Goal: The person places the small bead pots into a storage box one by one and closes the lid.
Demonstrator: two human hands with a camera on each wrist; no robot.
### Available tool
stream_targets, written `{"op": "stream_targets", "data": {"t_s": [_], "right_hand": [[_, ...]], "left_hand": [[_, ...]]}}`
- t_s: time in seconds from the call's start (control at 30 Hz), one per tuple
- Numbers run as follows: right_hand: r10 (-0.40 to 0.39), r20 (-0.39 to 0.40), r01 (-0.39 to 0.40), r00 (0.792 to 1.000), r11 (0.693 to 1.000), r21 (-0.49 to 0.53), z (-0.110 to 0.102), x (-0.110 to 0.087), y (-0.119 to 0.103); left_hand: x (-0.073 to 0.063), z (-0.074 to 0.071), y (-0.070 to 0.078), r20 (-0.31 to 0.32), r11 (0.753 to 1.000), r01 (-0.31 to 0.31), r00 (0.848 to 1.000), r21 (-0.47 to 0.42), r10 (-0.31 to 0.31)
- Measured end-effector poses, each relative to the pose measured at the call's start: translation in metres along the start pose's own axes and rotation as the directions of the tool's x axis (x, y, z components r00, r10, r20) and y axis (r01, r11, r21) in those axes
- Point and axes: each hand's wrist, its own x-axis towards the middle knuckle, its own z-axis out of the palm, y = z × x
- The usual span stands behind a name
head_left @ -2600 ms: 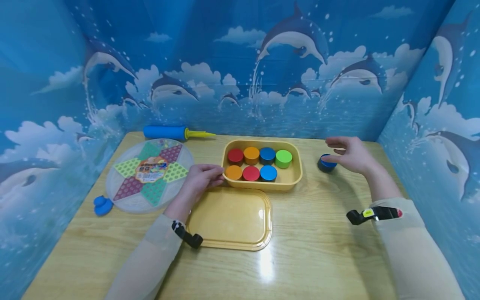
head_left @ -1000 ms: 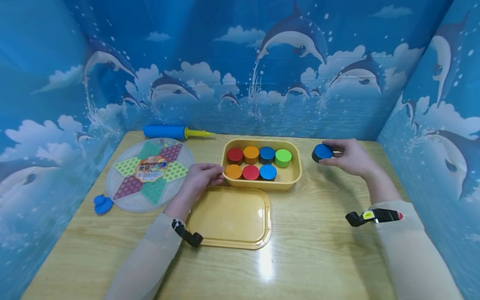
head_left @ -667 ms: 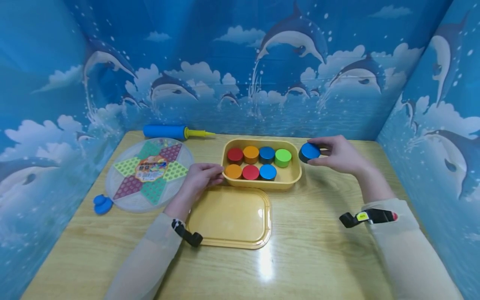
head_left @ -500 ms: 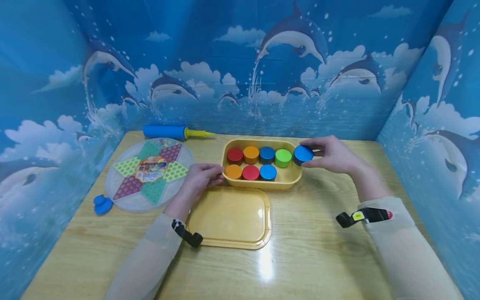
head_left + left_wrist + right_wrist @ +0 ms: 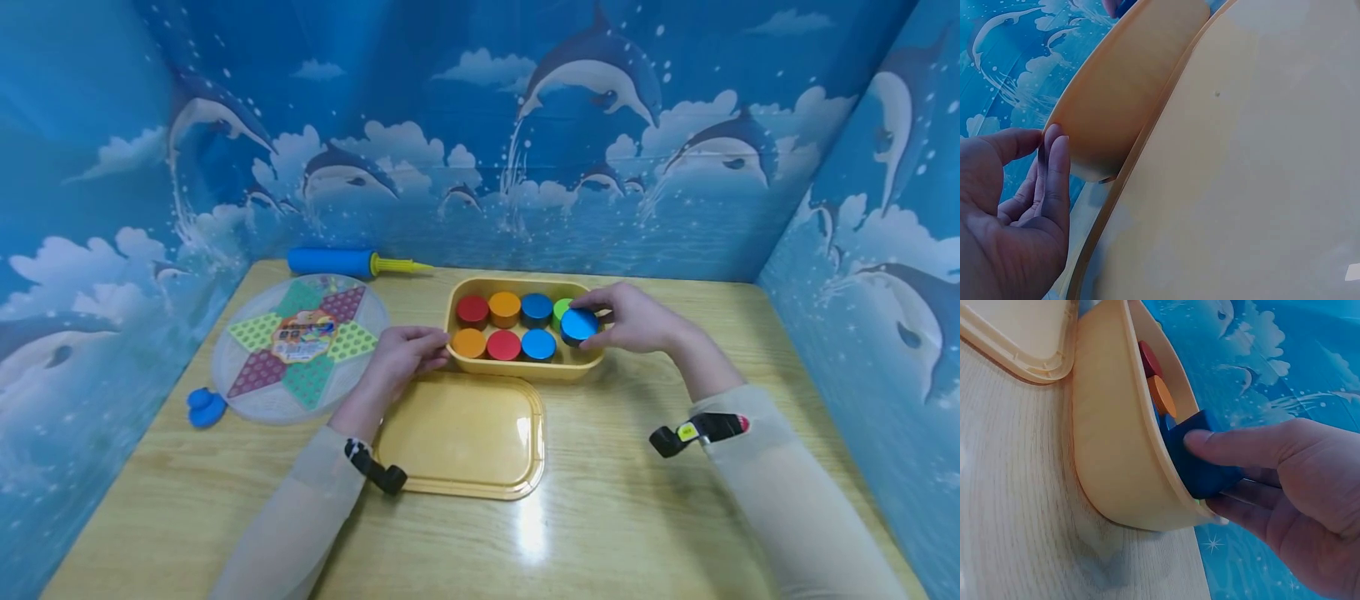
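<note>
My right hand (image 5: pixel 636 318) pinches a blue round block (image 5: pixel 579 326) between thumb and fingers, inside the right end of the yellow box (image 5: pixel 573 372). In the right wrist view the blue block (image 5: pixel 1200 464) overlaps the rim, thumb on its near side. Round blocks stand in two rows in the box, among them a red one (image 5: pixel 472 312), an orange one (image 5: pixel 505 309) and a light blue one (image 5: pixel 538 344). A green block (image 5: pixel 562 309) is partly covered by the held one. At the box's left end my left hand (image 5: pixel 405 354) pinches the rim, as the left wrist view shows.
The box's yellow lid (image 5: pixel 461 433) lies flat just in front of it. To the left are a round star-patterned game board (image 5: pixel 303 346) and a small blue object (image 5: pixel 205 408). A blue hand pump (image 5: pixel 330 262) with a yellow nozzle lies along the back wall.
My right hand took hold of the blue block on the table at the right, lifted it and carried it left into the box. The left hand stayed at the rim.
</note>
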Motion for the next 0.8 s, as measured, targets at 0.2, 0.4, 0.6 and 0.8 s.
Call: {"op": "stream_targets", "data": {"t_s": [0.2, 0.4, 0.6, 0.8], "right_hand": [[-0.019, 0.056, 0.023, 0.998, 0.997, -0.076, 0.0036, 0.0054, -0.0039], [0.001, 0.107, 0.01, 0.994, 0.995, -0.095, 0.0056, 0.0083, -0.006], [0.006, 0.118, 0.007, 0.993, 0.994, -0.108, 0.0089, 0.0076, -0.0047], [-0.006, 0.14, 0.028, 0.99, 0.988, -0.153, 0.0102, 0.0089, -0.0072]], "left_hand": [[-0.0021, 0.0004, 0.0002, 0.004, 1.0, -0.007, 1.0, 0.0, 0.007], [-0.0022, 0.0003, -0.0004, 0.006, 1.0, -0.003, 1.0, -0.001, 0.003], [-0.0027, -0.0002, -0.0006, 0.012, 1.0, -0.009, 1.0, 0.0, 0.009], [-0.0027, -0.0007, -0.0002, 0.014, 1.0, -0.011, 1.0, 0.002, 0.01]]}}
